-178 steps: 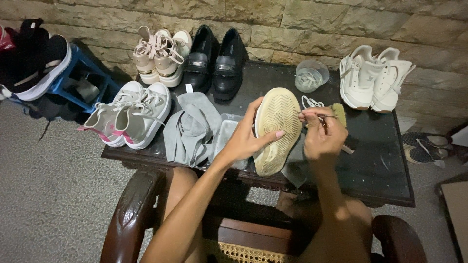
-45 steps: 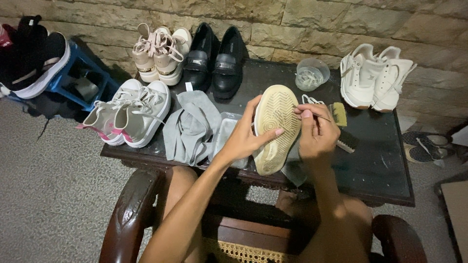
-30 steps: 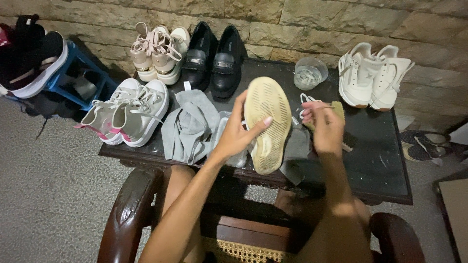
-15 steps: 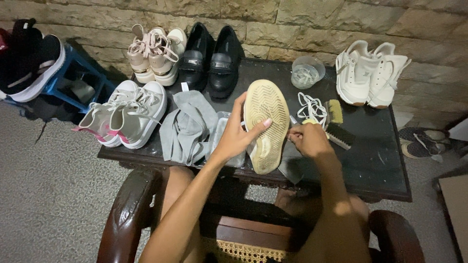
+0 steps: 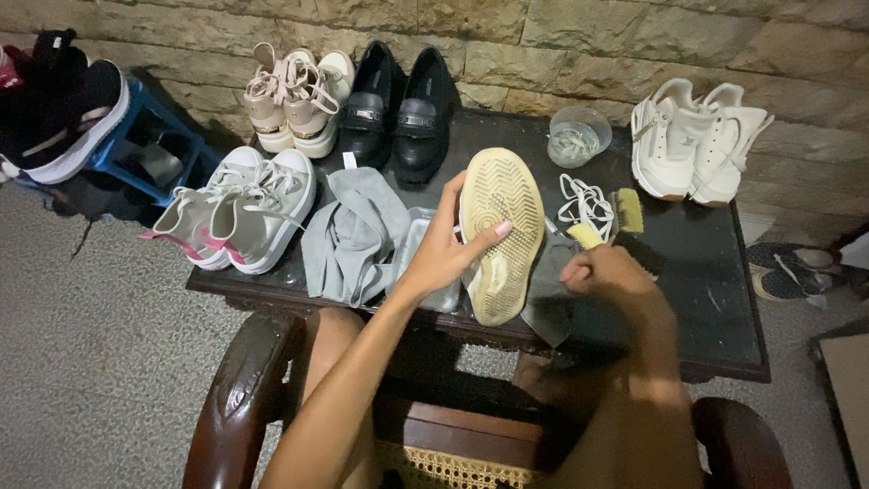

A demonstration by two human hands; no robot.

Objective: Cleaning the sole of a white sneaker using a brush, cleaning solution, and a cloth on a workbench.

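Tan rubber sole up: the left hand (image 5: 445,252) grips the sneaker (image 5: 499,231) around its middle, over the dark table (image 5: 706,299). It looks light and stiff, so a mid-sole grip seems right. The right hand (image 5: 608,272) is curled shut on a small yellow brush (image 5: 584,235). Shoes crowd the left; open tabletop sits to the right.

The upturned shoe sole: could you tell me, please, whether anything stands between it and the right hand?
Nothing visible does. The right hand is beside the sole, which the left hand holds up; only a grey cloth lies below the gap between them.
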